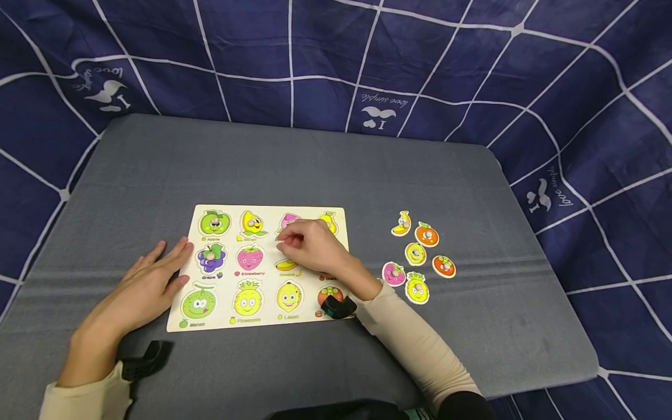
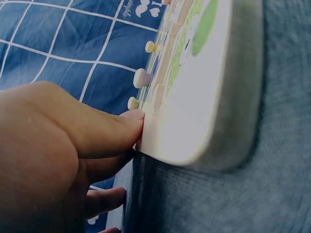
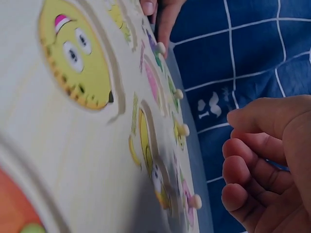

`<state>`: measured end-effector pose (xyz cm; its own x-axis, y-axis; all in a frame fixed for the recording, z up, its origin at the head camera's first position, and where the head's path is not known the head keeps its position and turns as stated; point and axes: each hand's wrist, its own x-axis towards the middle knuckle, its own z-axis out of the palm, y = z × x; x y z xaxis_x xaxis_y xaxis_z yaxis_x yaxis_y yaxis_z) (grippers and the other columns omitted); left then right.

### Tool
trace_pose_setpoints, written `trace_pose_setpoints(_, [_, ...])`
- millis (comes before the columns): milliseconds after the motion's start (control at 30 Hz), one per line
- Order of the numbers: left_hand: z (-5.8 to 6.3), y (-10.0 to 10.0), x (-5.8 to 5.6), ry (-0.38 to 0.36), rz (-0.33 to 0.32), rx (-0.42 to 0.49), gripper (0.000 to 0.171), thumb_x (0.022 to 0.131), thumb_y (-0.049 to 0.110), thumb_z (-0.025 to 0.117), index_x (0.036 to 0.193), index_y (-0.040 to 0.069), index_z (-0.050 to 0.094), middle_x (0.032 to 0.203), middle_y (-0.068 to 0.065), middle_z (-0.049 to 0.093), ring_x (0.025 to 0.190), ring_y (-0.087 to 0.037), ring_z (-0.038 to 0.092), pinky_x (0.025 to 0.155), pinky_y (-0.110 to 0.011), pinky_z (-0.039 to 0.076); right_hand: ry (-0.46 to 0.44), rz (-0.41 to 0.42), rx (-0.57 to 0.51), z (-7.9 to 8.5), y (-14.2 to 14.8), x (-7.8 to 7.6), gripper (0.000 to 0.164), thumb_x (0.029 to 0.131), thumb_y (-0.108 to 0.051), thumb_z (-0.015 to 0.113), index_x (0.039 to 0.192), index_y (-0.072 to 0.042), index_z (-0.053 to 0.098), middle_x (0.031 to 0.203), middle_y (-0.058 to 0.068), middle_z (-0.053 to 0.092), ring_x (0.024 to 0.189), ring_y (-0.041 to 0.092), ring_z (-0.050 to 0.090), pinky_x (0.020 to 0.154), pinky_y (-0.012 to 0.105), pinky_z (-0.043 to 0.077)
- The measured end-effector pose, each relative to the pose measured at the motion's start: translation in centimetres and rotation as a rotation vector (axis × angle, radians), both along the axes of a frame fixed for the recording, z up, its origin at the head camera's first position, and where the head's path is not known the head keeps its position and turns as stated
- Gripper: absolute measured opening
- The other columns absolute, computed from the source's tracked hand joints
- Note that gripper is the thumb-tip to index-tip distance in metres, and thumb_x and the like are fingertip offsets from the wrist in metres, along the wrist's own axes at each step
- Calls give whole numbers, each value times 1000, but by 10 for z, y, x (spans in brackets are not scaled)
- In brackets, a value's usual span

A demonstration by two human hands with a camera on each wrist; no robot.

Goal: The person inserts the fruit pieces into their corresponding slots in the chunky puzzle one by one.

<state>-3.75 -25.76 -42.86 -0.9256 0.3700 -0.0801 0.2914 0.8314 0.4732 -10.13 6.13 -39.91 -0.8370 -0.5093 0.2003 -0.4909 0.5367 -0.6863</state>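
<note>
Watching remotely, I see the left hand (image 1: 144, 291) touching the fruit board (image 1: 269, 291), fingers outstretched, and the right hand (image 1: 315, 245) above it, fingers loosely curled.

In the head view, the right hand (image 1: 317, 248) hides part of the peach (image 1: 287, 220) beyond its fingers and part of the banana (image 1: 286, 266) beneath them; a black strap (image 1: 338, 307) covers some of the red fruit (image 1: 328, 292) behind those fingers. In the left wrist view, the top edge cuts the green fruit (image 2: 205, 26) above the thumb. In the right wrist view, the left hand (image 3: 167, 19), above the right fingers, and the orange fruit (image 3: 14, 206), far left of them, are both cropped.
</note>
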Motion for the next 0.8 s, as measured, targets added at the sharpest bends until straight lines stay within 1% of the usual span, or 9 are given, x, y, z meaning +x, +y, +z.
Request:
trace_pose_setpoints(167, [-1, -1, 1, 5, -2, 8, 59, 100, 10, 56, 151, -7, 31, 157, -26, 24, 141, -56, 14, 105, -75, 11, 48, -32, -17, 0, 11, 4, 3, 83, -8, 75, 85, -6, 74, 72, -3, 64, 65, 4, 56, 61, 16, 46])
trace_pose_setpoints(267, [-1, -1, 1, 8, -2, 13, 59, 100, 9, 56, 151, -6, 30, 157, -26, 24, 142, -56, 13, 105, -75, 11, 53, -41, -40, -1, 19, 6, 3, 83, -8, 75, 84, -5, 74, 72, -2, 65, 64, 4, 56, 60, 16, 46])
trace_pose_setpoints(400, [-2, -2, 1, 11, 1, 17, 61, 99, 8, 57, 152, -6, 29, 157, -25, 23, 142, -56, 12, 105, -75, 10, 68, -52, -45, -4, 28, 10, 3, 84, -7, 74, 83, -4, 74, 71, -2, 64, 63, 5, 55, 59, 17, 45])
trace_pose_setpoints(600, [-3, -2, 1, 16, 0, 20, 61, 99, 8, 57, 152, -5, 28, 157, -25, 23, 142, -56, 12, 105, -76, 10, 99, -80, -79, -8, 44, 17, 4, 82, -7, 77, 82, -4, 74, 69, -1, 63, 59, 5, 54, 53, 18, 45])
trace_pose_setpoints(800, [-2, -1, 0, 11, 0, 10, 60, 99, 9, 57, 151, -6, 30, 157, -26, 24, 142, -57, 13, 105, -76, 11, 120, -105, -88, -11, 58, 24, 4, 81, -6, 78, 82, -4, 74, 69, -2, 63, 58, 4, 53, 52, 19, 45])
